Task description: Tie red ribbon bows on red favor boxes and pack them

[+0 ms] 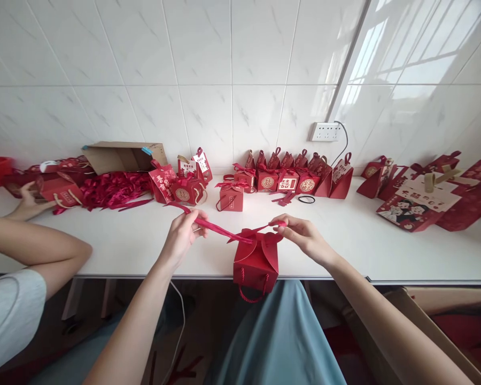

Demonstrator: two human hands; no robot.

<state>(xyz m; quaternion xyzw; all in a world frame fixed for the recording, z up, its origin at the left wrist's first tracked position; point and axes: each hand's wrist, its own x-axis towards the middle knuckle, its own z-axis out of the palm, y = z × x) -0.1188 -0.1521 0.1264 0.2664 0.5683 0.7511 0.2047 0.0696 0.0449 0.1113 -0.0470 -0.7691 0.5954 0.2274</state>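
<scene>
A small red gift box [253, 267] with petal-shaped top flaps sits at the table's front edge before me, its rope handle hanging down over the edge. A red ribbon [220, 230] runs through the top of the box. My left hand [186, 232] is closed on one length of it, up and to the left of the box. On the other side my right hand [300, 232] pinches the ribbon's other end close to the flaps. Both ribbon lengths are raised above the box, and I see no finished bow on it.
Finished-looking red boxes [286, 182] line the wall, with a black hair tie [307, 199] in front. Left are a ribbon heap [114, 190], an open cardboard box [124, 158] and a co-worker's hand [30, 203] at a red box. Larger red boxes [417, 203] stand right, below a power strip [327, 132].
</scene>
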